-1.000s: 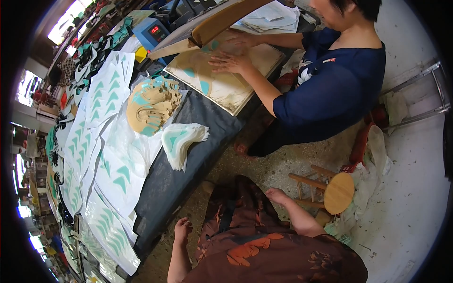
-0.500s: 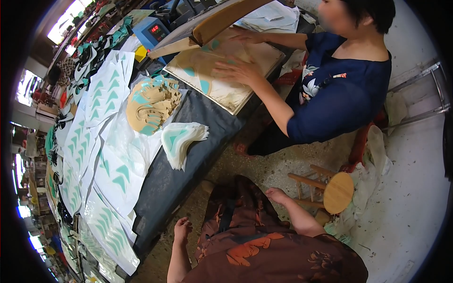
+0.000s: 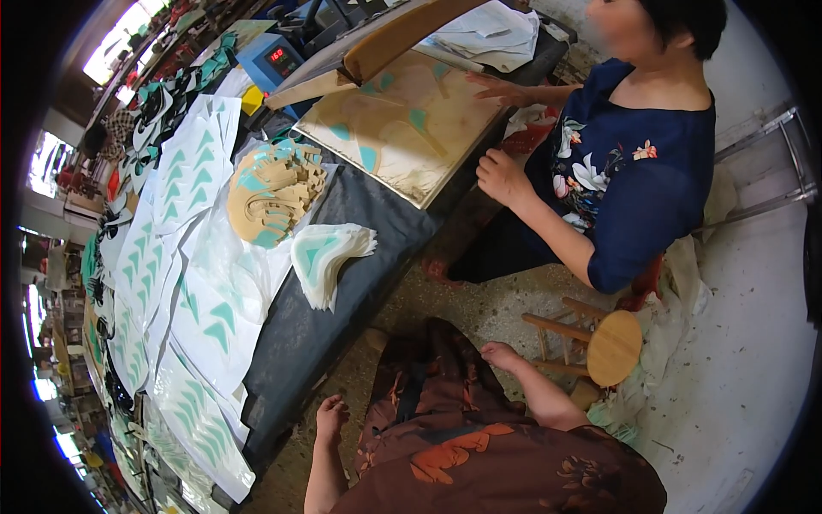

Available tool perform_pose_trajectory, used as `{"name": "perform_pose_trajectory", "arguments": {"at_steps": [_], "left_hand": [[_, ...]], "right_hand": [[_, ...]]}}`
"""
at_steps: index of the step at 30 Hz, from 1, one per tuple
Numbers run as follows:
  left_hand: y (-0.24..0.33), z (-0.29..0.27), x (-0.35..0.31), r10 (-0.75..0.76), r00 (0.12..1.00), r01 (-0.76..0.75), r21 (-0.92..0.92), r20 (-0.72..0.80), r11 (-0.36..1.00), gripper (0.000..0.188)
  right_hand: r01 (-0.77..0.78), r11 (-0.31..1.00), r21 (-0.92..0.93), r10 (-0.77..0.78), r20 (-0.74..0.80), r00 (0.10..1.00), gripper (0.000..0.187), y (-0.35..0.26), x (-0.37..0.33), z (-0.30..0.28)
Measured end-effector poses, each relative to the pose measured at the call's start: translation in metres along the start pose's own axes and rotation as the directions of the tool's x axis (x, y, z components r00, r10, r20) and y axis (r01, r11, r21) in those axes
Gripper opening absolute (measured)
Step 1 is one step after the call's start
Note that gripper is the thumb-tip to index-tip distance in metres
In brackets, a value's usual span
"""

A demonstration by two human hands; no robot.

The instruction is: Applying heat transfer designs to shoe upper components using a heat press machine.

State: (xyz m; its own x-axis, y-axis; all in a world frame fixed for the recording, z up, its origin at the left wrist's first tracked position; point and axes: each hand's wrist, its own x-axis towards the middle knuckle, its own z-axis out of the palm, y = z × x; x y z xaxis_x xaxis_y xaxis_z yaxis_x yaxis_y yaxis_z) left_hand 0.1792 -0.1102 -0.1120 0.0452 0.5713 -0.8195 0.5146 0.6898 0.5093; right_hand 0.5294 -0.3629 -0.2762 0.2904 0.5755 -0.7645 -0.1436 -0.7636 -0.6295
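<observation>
My left hand (image 3: 331,415) hangs beside the table's edge, its fingers loosely curled and nothing visible in it. My right hand (image 3: 502,355) is off to my other side, also curled, near a wooden stool (image 3: 614,349). Neither touches anything on the black-covered table (image 3: 377,206). Closest on that table lie white sheets with green curved shapes (image 3: 218,300) and a fanned stack of white pieces with a green patch (image 3: 328,257). Behind it sits a fanned pile of beige cut pieces with green patches (image 3: 272,193).
A raised heat press lid (image 3: 411,38) slants over a pale bed (image 3: 411,171) bearing beige and green pieces. Next to it is a blue control box (image 3: 265,62) with a lit display. A co-worker in a navy top (image 3: 638,180) stands at the press. A metal rack (image 3: 771,163) leans by the wall.
The co-worker's hands have drawn back to the right from the press bed; one is now past its near edge, the other at its far right side. My own hands have hardly moved.
</observation>
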Motion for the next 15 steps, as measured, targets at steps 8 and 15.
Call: {"name": "perform_pose_trajectory", "arguments": {"at_steps": [8,15], "left_hand": [[-0.0027,-0.0011,-0.0016,0.0,1.0,0.0,-0.011,0.001,1.0,0.02],[-0.0018,0.001,-0.0033,0.002,1.0,-0.002,0.009,-0.011,1.0,0.022]], "right_hand": [[-0.056,0.997,0.045,0.056,0.01,0.998,0.023,-0.0041,-0.0044,-0.0017],[-0.061,0.998,-0.005,0.061,0.01,0.998,0.021,0.0002,-0.0004,-0.0018]]}}
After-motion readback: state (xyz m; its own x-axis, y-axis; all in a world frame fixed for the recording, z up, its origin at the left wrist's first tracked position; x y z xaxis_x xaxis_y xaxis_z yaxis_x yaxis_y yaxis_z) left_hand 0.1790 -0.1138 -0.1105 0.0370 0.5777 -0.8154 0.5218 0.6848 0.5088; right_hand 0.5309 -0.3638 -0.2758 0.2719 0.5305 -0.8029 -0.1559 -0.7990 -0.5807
